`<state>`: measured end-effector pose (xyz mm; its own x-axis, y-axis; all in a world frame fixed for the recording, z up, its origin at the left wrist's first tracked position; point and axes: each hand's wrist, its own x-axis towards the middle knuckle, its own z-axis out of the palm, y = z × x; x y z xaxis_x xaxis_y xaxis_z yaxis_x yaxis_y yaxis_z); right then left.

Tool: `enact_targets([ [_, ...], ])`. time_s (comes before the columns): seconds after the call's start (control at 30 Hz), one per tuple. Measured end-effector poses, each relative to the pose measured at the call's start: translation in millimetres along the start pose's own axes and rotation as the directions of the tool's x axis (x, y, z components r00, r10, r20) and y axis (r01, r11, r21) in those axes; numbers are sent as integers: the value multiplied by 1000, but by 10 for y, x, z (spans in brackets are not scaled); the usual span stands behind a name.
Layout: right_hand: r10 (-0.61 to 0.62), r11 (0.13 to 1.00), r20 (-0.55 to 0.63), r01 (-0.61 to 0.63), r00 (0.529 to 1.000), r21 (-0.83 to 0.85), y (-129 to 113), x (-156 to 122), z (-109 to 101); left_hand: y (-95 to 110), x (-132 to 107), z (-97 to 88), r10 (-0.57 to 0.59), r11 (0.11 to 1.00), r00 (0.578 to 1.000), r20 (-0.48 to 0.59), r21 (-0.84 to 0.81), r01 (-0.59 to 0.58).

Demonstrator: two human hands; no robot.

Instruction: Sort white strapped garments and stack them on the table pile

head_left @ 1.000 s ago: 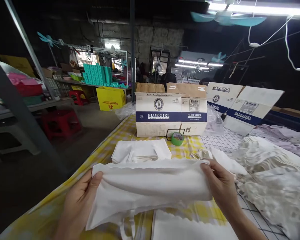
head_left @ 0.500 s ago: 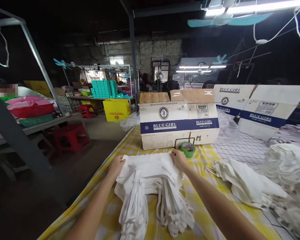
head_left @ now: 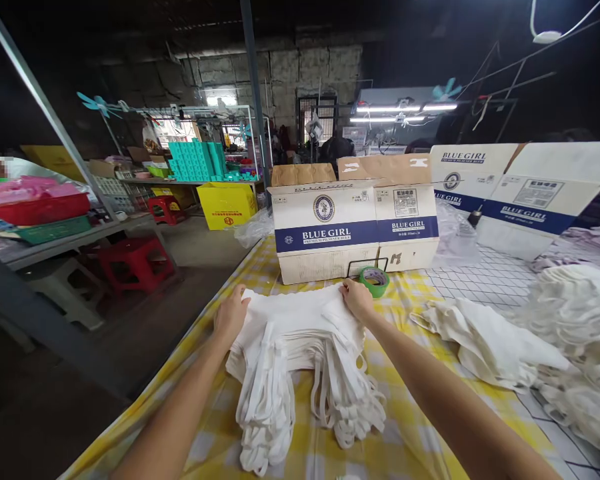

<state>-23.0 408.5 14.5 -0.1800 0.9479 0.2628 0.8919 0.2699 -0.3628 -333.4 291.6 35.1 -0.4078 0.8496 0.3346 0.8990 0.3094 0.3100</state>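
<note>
A stack of white camisole-like garments [head_left: 293, 320] lies on the yellow checked cloth [head_left: 310, 427], its long straps trailing toward me in two bunches. My left hand [head_left: 231, 313] pinches the far left corner of the top garment. At the far right corner, my right hand [head_left: 357, 300] grips the same garment, thumb and fingers closed on its edge. The garment's far edge is stretched between both hands. Just beyond my right hand sits a green tape roll [head_left: 374, 282], beside a thin black wire frame [head_left: 363, 262].
An open white-and-blue carton [head_left: 330, 257] stands behind the stack, with another carton [head_left: 525, 200] to its right. Loose white garments [head_left: 490, 343] heap up at the right. Left of the table are a red stool [head_left: 137, 263], a metal post and a partly visible person.
The camera view has tipped slightly downward, so the table things appear higher. Both hands keep hold of the same garment corners, and the stack lies in the same place.
</note>
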Motion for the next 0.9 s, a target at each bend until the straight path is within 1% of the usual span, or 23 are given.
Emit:
enact_targets([
  [0.1,-80,997,-6,79,997,-8,-46,-65,-103,48,-31,-47,66,997,998,-1,35,-66],
  [0.17,-183,983,0,183,983,2,-73,-126,-165,91,-77,-64,167,985,985,31,31,-168],
  [0.27,-363,932,87,361,928,43,-79,-213,-186,133,-164,-35,327,944,932,157,-17,-329],
  [0.33,-430,903,159,424,888,76,-59,-243,-158,135,-205,5,379,925,896,231,-52,-377],
  [0.4,-449,894,193,437,873,100,-36,-247,-131,133,-220,30,394,918,881,262,-70,-390],
  [0.47,-443,896,177,428,879,118,-22,-250,-142,147,-228,13,392,919,886,246,-69,-388],
  [0.53,-415,907,121,399,902,136,-11,-296,-205,186,-267,-59,381,924,905,189,-60,-377],
  [0.6,-365,922,48,354,930,158,25,-424,-314,245,-382,-179,362,932,926,111,-48,-359],
  [0.67,-311,935,-10,307,950,178,111,-649,-448,308,-601,-320,344,937,939,-16,-61,-345],
  [0.7,-292,937,-26,291,956,190,177,-796,-516,337,-751,-388,336,936,937,-92,-77,-343],
  [0.73,-278,938,-38,280,960,206,256,-962,-582,362,-924,-446,328,928,922,-206,-111,-355],
  [0.77,-267,936,-49,271,963,226,348,-1142,-646,384,-1117,-492,324,916,899,-293,-141,-376],
  [0.8,-254,933,-58,261,965,247,449,-1332,-706,402,-1323,-521,325,906,883,-339,-156,-394],
  [0.83,-238,932,-61,246,969,267,555,-1529,-764,417,-1536,-532,336,897,876,-347,-166,-410],
  [0.9,-185,939,-58,194,981,284,770,-1926,-882,444,-1961,-505,355,884,882,-311,-195,-425],
])
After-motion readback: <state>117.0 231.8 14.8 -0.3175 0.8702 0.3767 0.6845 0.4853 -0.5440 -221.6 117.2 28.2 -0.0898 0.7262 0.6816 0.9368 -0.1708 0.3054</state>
